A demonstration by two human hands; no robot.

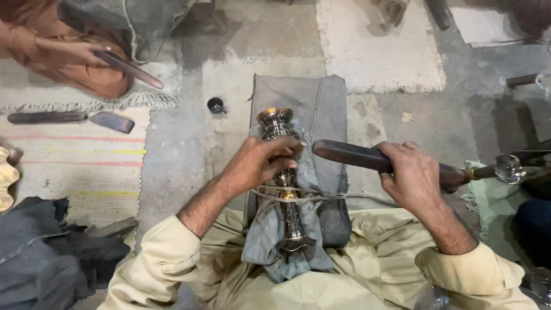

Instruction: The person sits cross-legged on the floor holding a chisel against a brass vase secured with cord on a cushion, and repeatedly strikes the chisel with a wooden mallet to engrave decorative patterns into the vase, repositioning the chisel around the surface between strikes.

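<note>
A tall brass ornament [276, 123], shaped like a candlestick with turned rings, lies on a grey padded block [325, 103] between my knees, tied down by a cord. My left hand [259, 162] grips its middle section, fingers curled over it. My right hand [414, 177] holds a long dark wooden mallet [350, 154] by its handle, the head pointing left toward the ornament and hovering just right of it. A grey cloth [265, 241] wraps the lower part of the piece in my lap.
Another person at top left holds a dark tool [130, 69]. Two dark tools [112, 121] lie on a striped mat [86, 166]. A small black round object [216, 105] sits on the concrete floor. Grey clothing lies bottom left, a green cloth [488, 201] and a glass piece [508, 169] at right.
</note>
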